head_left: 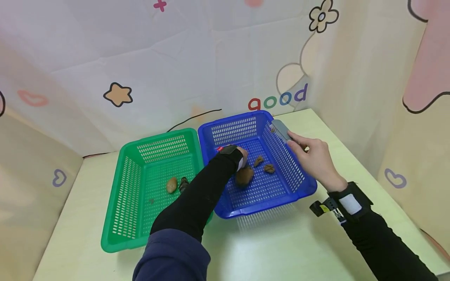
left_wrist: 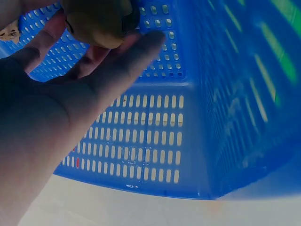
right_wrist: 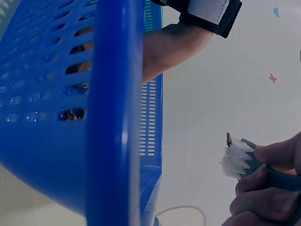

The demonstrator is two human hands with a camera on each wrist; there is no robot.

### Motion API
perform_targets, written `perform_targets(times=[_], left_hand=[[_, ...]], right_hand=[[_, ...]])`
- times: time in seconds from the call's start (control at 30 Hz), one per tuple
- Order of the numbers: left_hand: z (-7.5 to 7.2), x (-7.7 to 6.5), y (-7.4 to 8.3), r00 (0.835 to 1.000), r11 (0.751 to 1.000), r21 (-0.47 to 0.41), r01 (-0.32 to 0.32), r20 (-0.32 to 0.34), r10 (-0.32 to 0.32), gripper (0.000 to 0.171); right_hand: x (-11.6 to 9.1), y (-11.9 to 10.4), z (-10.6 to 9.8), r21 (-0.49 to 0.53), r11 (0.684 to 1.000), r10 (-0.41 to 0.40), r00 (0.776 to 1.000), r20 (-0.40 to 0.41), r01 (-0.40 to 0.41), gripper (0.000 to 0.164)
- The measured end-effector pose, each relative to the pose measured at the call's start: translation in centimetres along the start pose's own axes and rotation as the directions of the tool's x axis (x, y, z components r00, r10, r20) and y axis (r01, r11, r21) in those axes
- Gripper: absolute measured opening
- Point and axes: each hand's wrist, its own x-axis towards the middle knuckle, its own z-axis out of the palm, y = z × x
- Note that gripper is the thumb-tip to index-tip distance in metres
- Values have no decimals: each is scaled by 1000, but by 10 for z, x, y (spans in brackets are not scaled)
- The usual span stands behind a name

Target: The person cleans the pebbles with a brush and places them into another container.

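My left hand (head_left: 243, 156) reaches down into the blue basket (head_left: 261, 201). Its fingers curl about a smooth brown stone (left_wrist: 96, 23), which covers part of them in the left wrist view. Two small, wrinkled brown pieces (head_left: 269, 168) lie on the basket floor beside it. At the basket's right rim, my right hand (head_left: 314, 156) grips a small brush (head_left: 280, 129) by its grey-green handle. White bristles (right_wrist: 235, 160) point out past the fingers, with a dark brown bit at their edge in the right wrist view.
A green basket (head_left: 116, 195) stands against the blue one on the left. Inside it lie a tan oval piece (head_left: 172, 185) and a dark, ridged piece (head_left: 183, 183), the latter beside my left sleeve. Behind the baskets hangs a printed curtain (head_left: 175, 62), with a thin black cord (head_left: 194, 117) before it.
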Motion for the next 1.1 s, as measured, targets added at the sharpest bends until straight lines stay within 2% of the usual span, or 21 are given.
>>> perform_targets(times=[0.03, 0.07, 0.1, 0.2, 0.27, 0.33, 0.37, 0.4, 0.43, 0.47, 0.5, 0.6, 0.63, 0.67, 0.7, 0.77, 0.8, 0.87, 0.97, 1.07, 1.1], left_hand=[[4, 3, -1, 1000, 1000, 15, -12, -19, 13, 31], [15, 22, -3, 998, 999, 45, -25, -54, 27, 24], [16, 13, -3, 994, 998, 59, -35, -98, 40, 20], [43, 57, -16, 978, 996, 79, -41, -199, 56, 4], [58, 83, -23, 975, 993, 110, -40, -212, 62, 5], [68, 104, -28, 979, 997, 66, -27, -199, 40, 6], [68, 106, -29, 981, 999, 42, -19, -190, 27, 5], [63, 103, -28, 988, 1000, -4, -7, -152, 6, 5], [56, 93, -27, 989, 998, -58, 4, -146, -13, 6], [46, 77, -24, 989, 997, -78, 6, -145, -17, 6], [31, 54, -19, 991, 995, -96, 5, -135, -18, 5], [-24, -37, -5, 996, 993, -117, -32, -83, 23, 5], [-37, -66, -3, 993, 990, -129, -54, -109, 40, 4], [-50, -89, -3, 993, 985, -158, -72, -106, 56, 5], [-61, -111, -3, 993, 969, -233, -82, -99, 61, 8], [-71, -137, -7, 990, 907, -403, -118, -118, 77, 11], [-73, -147, -10, 987, 864, -482, -145, -135, 90, 10], [-74, -159, -16, 976, 763, -611, -212, -169, 135, 7], [-70, -170, -26, 947, 616, -719, -322, -238, 217, 13], [-64, -175, -36, 919, 473, -790, -390, -299, 258, 16], [-62, -178, -40, 914, 409, -822, -396, -309, 264, 17]], right_hand=[[0, 1, -1, -2, 1000, 1, 1000, -1, -1, 36], [-1, 1, -1, -2, 1000, 3, 1000, 0, -3, 37], [-1, 2, -2, -4, 1000, 2, 1000, 0, -2, 36], [0, 0, -3, -2, 1000, 0, 1000, -7, 0, 37], [-1, -1, -3, -2, 1000, 5, 1000, -9, -5, 37], [-2, -1, -4, 0, 1000, 13, 1000, -11, -13, 37], [-3, -2, -4, 0, 1000, 16, 1000, -12, -16, 37], [-3, -2, -4, -1, 1000, 17, 1000, -13, -17, 37], [-4, -2, -4, -1, 1000, 16, 1000, -15, -16, 37], [-4, -2, -4, -4, 1000, 14, 1000, -17, -14, 37], [-4, -2, -5, -7, 1000, 10, 1000, -21, -11, 37], [-5, -2, -6, -6, 1000, -4, 1000, -30, 4, 37], [-5, -3, -6, -6, 1000, -11, 999, -30, 11, 36], [-4, -5, -5, -5, 1000, -18, 999, -29, 18, 36], [-3, -6, -4, -4, 1000, -26, 999, -30, 26, 36], [-2, -10, -3, -3, 999, -35, 999, -28, 35, 36], [-1, -12, -2, -3, 999, -38, 999, -27, 38, 36], [-1, -15, -1, 3, 999, -41, 999, -26, 41, 36], [0, -20, 3, 10, 999, -44, 999, -20, 44, 36], [1, -25, 9, 12, 998, -59, 998, -16, 59, 36], [1, -27, 10, 15, 998, -64, 998, -16, 64, 36]])
